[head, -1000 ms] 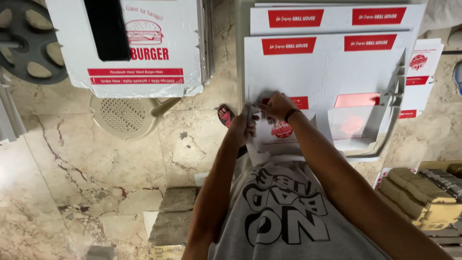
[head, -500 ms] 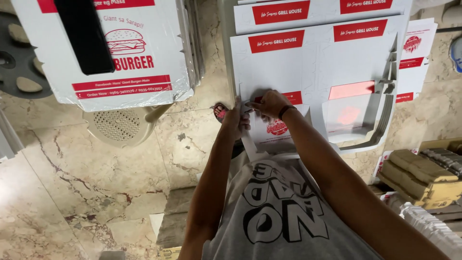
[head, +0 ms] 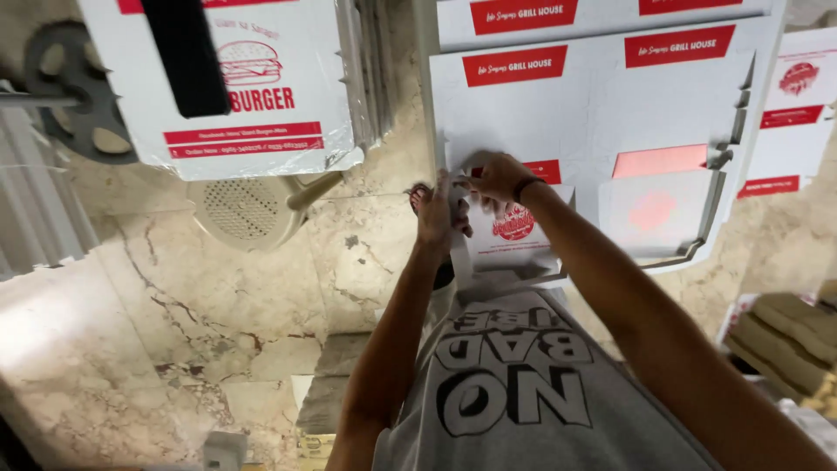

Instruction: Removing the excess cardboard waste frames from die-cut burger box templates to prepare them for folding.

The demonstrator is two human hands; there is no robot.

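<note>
The right hand (head: pixel 499 177) is curled shut on the upper edge of a white cardboard flap (head: pixel 514 228) that carries a round red print, its fingers pinching the card near the top. A dark band sits on that wrist. The left hand (head: pixel 434 212) is just beside it, touching the same flap along its left edge, fingers bent and closed on the card. The flap lies in front of the person's chest, low in the middle of a large flat white carton blank (head: pixel 602 122) with red label strips, which is spread out ahead of both hands. Under the arms shows a grey shirt (head: pixel 514 392) with large white lettering.

To the right of the blank, more white sheets with red printing (head: pixel 789 122) overlap its edge, and folded brown cardboard pieces (head: pixel 785 340) lie further right and nearer. To the left, well apart from the hands, a wrapped stack of white burger boxes (head: pixel 253 87) rests above a white plastic stool (head: pixel 244 209). Everything stands on a beige marble floor (head: pixel 174 331)
</note>
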